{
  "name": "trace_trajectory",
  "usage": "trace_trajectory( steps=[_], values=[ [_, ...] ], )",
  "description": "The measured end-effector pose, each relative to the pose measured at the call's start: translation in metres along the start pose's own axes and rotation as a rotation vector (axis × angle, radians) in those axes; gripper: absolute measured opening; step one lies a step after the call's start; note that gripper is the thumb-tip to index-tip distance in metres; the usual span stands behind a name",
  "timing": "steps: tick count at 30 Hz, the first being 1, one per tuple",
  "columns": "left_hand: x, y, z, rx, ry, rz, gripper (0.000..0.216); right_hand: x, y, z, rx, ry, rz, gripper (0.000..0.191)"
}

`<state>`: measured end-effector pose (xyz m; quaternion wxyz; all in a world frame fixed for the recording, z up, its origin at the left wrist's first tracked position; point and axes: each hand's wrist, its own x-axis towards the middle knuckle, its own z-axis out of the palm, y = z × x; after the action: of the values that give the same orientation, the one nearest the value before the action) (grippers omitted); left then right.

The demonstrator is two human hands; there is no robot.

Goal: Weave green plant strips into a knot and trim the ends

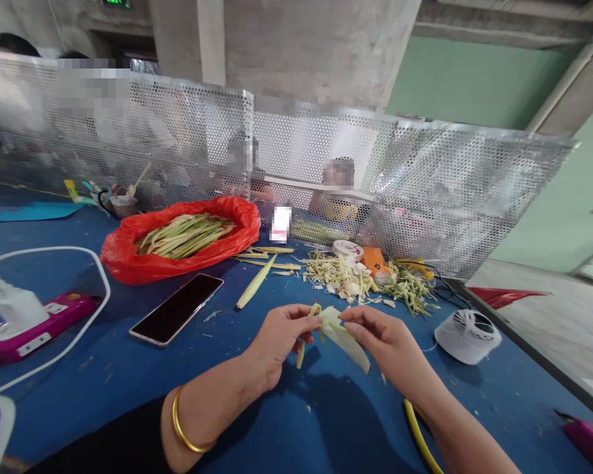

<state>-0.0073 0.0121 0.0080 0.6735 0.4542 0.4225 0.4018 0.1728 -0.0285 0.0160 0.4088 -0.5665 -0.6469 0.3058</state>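
Between my two hands, above the blue table, is a pale green corn husk [348, 345], its wide end hanging down toward the right. My left hand [289, 336] pinches its narrow part between thumb and fingers, where a strip curls round and dangles below. With thumb and fingertips closed, my right hand [378, 332] grips the husk's upper edge. A longer folded husk [257, 283] lies on the table beyond my left hand. Farther back, a red plastic bag [128, 266] holds many long dried husk strips [188, 236].
A dark-screened phone [178, 309] and a purple power strip [59, 322] with a white cable lie left. Husk scraps [340, 273], a tape roll [348, 249] and an orange item [374, 260] sit ahead. A white thread spool [467, 339] stands right. A perforated metal screen [311, 141] borders the back.
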Motion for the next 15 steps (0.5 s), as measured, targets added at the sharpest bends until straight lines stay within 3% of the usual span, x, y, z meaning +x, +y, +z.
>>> trace_trajectory(
  steps=[4,12,15],
  values=[
    [0.003,-0.002,-0.002,-0.038,0.023,0.001,0.024,-0.001,-0.007,-0.001,0.166,-0.141,0.117,0.033],
    [0.004,-0.003,-0.002,-0.046,-0.028,-0.053,0.023,0.002,0.003,-0.013,0.37,-0.1,0.196,0.032],
    [0.004,-0.004,-0.001,-0.043,-0.079,-0.082,0.025,0.001,0.003,-0.018,0.571,-0.128,0.24,0.028]
  ],
)
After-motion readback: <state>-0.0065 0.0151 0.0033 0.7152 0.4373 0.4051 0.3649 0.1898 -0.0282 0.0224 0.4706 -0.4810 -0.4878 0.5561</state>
